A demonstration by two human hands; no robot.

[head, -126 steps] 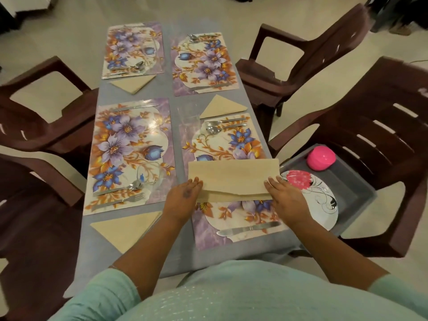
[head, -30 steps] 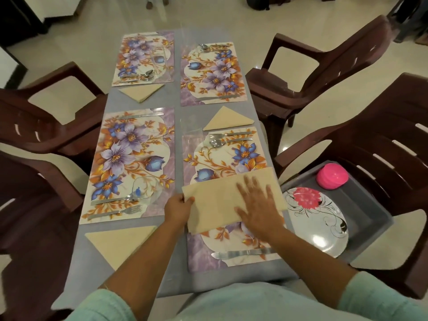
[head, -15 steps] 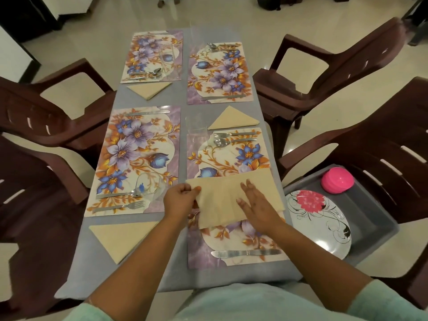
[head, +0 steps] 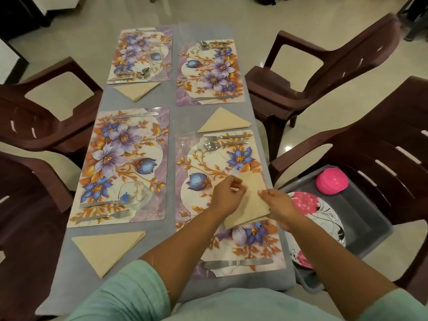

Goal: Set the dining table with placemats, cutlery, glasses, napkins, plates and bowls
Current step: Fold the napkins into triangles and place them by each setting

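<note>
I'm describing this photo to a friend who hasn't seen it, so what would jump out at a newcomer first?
Four bright floral placemats fill the grey table, with cutlery on them and three beige napkins folded into triangles beside them. At the near right mat, the left hand and right hand both pinch a fourth beige napkin, mid-fold. To the right, a grey tub on a brown chair holds a flowered plate and a pink bowl.
</note>
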